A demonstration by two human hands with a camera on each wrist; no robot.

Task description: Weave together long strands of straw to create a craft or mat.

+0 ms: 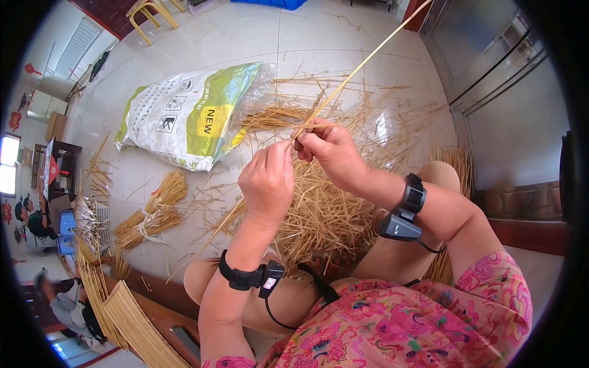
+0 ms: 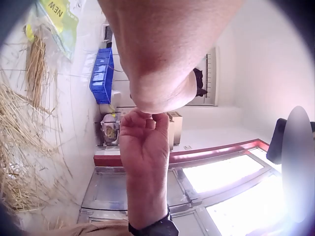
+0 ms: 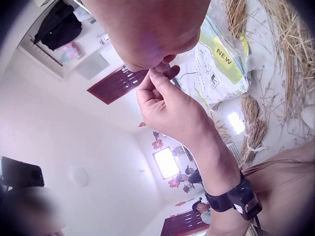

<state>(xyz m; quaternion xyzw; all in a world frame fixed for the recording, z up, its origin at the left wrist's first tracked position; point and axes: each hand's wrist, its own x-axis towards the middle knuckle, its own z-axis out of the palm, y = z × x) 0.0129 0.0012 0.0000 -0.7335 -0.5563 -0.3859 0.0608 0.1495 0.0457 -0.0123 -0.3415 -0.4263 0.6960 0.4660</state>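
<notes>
In the head view, a long pale straw strand [image 1: 362, 66] slants up to the right from the two hands, which are close together. The left hand [image 1: 270, 175], back upward, pinches at its lower end; the right hand [image 1: 331, 150] grips it between thumb and curled fingers. A pile of loose straw [image 1: 325, 214] lies below them. Seen in the left wrist view, the right hand [image 2: 142, 142] meets the fingers of the left hand [image 2: 160, 83]. The right wrist view shows the left hand [image 3: 172, 105] touching the right hand [image 3: 152, 34]; the strand is hard to make out there.
A white and green bag [image 1: 184, 113] lies on the tiled floor [image 1: 313, 34], with a straw bundle [image 1: 279, 118] beside its opening. Tied bundles [image 1: 150, 211] lie at the left. Metal doors [image 1: 515, 129] stand at the right, and people [image 1: 70, 306] are at the far left.
</notes>
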